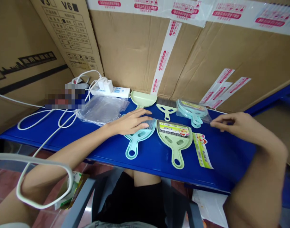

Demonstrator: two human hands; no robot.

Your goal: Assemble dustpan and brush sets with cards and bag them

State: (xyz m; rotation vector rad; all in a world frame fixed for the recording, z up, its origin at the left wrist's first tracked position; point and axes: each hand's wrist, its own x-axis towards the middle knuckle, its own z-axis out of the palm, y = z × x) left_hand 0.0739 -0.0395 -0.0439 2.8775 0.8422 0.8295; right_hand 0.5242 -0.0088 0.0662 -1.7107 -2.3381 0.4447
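Note:
My left hand [134, 122] has its fingers apart, over a light-blue dustpan and brush set [132, 142]; it covers part of the bristles. My right hand [235, 125] is curled with thumb and fingers close together, at the edge of a clear bag holding a light-blue dustpan and brush set [194, 110]. Whether it pinches the bag's edge or anything else is hidden. Between my hands lies a green dustpan and brush set [175, 145] with a card label [172, 128] on it. A loose card label [202, 150] lies to its right.
Behind lie a green dustpan [143, 98] and a separate green brush [167, 109]. Clear plastic bags [103, 109] and a white power strip [121, 91] with looping cables sit at left. Cardboard walls [132, 47] enclose the blue table [107, 155] at the back. A white cable [70, 180] crosses my left forearm.

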